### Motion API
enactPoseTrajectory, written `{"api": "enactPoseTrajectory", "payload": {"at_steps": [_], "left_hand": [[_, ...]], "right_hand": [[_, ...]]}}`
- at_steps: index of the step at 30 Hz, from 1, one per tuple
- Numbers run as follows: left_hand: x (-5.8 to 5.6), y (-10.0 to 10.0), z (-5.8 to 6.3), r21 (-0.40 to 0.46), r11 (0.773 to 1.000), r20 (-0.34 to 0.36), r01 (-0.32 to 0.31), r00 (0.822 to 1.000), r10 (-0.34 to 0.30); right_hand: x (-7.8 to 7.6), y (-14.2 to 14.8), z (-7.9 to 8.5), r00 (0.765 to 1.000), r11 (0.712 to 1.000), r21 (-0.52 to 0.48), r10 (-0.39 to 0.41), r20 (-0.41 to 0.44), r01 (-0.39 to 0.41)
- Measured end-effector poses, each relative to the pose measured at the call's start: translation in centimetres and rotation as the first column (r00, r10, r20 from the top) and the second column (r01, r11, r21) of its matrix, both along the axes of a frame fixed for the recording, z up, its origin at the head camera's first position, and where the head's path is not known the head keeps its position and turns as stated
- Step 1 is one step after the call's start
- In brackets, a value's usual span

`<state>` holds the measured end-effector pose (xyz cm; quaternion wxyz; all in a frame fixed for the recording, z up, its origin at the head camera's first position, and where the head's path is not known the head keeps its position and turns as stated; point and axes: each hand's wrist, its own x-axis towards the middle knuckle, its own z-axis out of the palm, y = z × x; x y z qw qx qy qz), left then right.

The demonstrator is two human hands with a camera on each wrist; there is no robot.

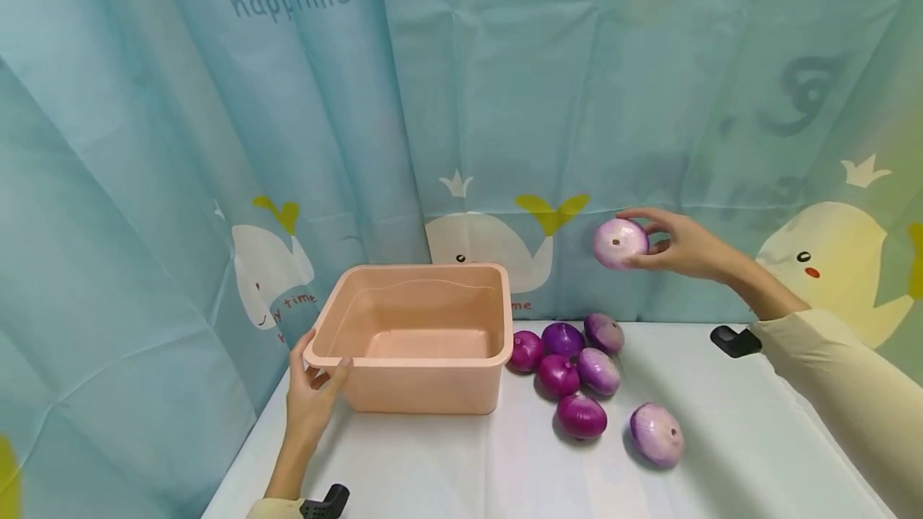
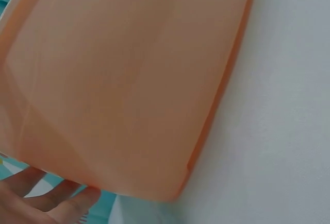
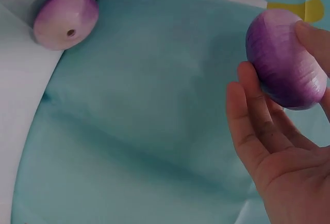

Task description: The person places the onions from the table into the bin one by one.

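Observation:
Up in front of the curtain, above the table, my right hand [image 1: 683, 247] holds a pale purple-and-white onion [image 1: 618, 243] between thumb and fingers. The right wrist view shows the same onion [image 3: 283, 59] with the thumb over its near side. My left hand [image 1: 310, 403] grips the front left corner of a peach plastic tub [image 1: 425, 388], thumb over the rim and fingers along the outer side. In the head view the visible floor of the tub is bare. Right of the tub, several purple onions [image 1: 558, 376] lie clustered on the table.
A single pale onion [image 1: 657, 435] lies nearer on the white table [image 1: 404, 471], apart from the cluster. Behind the table's back edge hangs a blue-green curtain [image 1: 505, 102] printed with whales; it also runs along the left side.

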<state>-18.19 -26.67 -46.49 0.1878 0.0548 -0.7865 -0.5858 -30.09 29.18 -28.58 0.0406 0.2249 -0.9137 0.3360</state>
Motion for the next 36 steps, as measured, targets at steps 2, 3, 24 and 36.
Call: {"api": "enactPoseTrajectory", "payload": {"at_steps": [2,3,24,36], "left_hand": [[-0.1,0.0,-0.2,0.006,1.000,-0.009,-0.005,1.000,0.005],[-0.1,0.1,-0.3,0.007,1.000,-0.011,-0.010,1.000,0.010],[0.8,0.0,-0.9,-0.003,0.998,-0.036,-0.069,0.997,0.068],[0.1,0.7,-0.7,0.019,0.998,-0.059,-0.055,0.997,0.056]], "right_hand": [[-0.3,-1.0,0.2,0.999,0.999,0.008,0.040,0.000,-0.040],[-0.6,-1.6,0.3,0.998,0.998,0.009,0.066,-0.001,-0.066],[-4.2,-21.4,-1.3,0.926,0.931,0.039,0.355,0.126,-0.363],[-4.2,-26.6,-2.9,0.905,0.923,0.047,0.363,0.221,-0.382]]}}
